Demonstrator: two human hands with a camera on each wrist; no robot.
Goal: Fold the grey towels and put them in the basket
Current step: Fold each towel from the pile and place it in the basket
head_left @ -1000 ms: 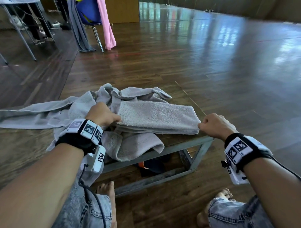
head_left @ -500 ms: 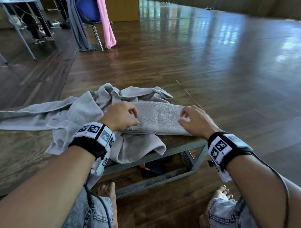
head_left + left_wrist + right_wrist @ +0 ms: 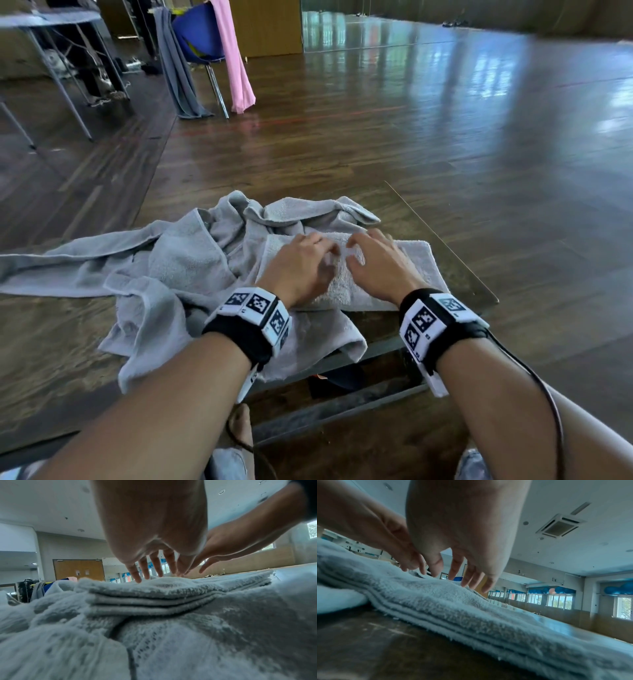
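Risk: judged likely to spring open or skew if lifted by one edge, the folded towel (image 3: 416,270) being several loose layers stacked on a crumpled towel (image 3: 178,260).
Second risk: could drag the crumpled towel along, or slide off the table (image 3: 459,270) edge nearby.
Left hand (image 3: 301,265): palm down, fingers (image 3: 137,574) straight and spread, tips touching the top layer; gripped nothing.
Right hand (image 3: 378,263): just beside the left, palm down, fingers (image 3: 471,577) extended onto the same surface; held nothing.
Location: folded towel lay near the table's right end.
Basket: not seen in any view.
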